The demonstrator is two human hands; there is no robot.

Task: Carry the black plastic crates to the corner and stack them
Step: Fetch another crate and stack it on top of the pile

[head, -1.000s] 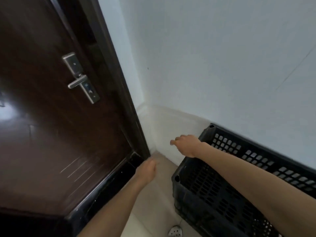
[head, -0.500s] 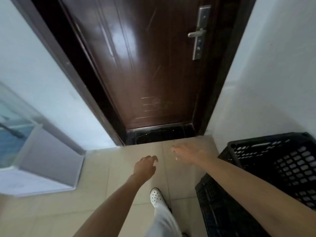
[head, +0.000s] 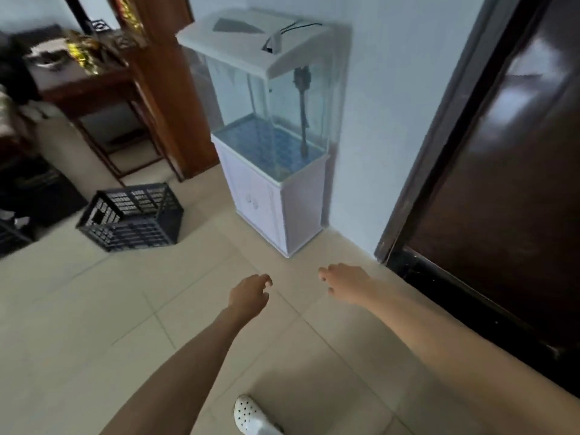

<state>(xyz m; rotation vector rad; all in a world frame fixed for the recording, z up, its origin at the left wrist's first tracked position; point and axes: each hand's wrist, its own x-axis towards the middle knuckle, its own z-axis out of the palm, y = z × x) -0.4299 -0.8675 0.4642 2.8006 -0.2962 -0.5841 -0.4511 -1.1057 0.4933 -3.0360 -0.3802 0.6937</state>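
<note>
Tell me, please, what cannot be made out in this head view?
- Second crate: cut off by the left edge.
- Table clutter: motion blur hides what it is.
- Crate: contents unclear behind its mesh walls.
- Shoe: cut off by the bottom edge.
- Left hand and right hand: empty, fingertips blurred.

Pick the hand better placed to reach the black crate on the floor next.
Left. The left hand is on the black plastic crate's side; the right hand, equally empty, is nearer the dark door.
</note>
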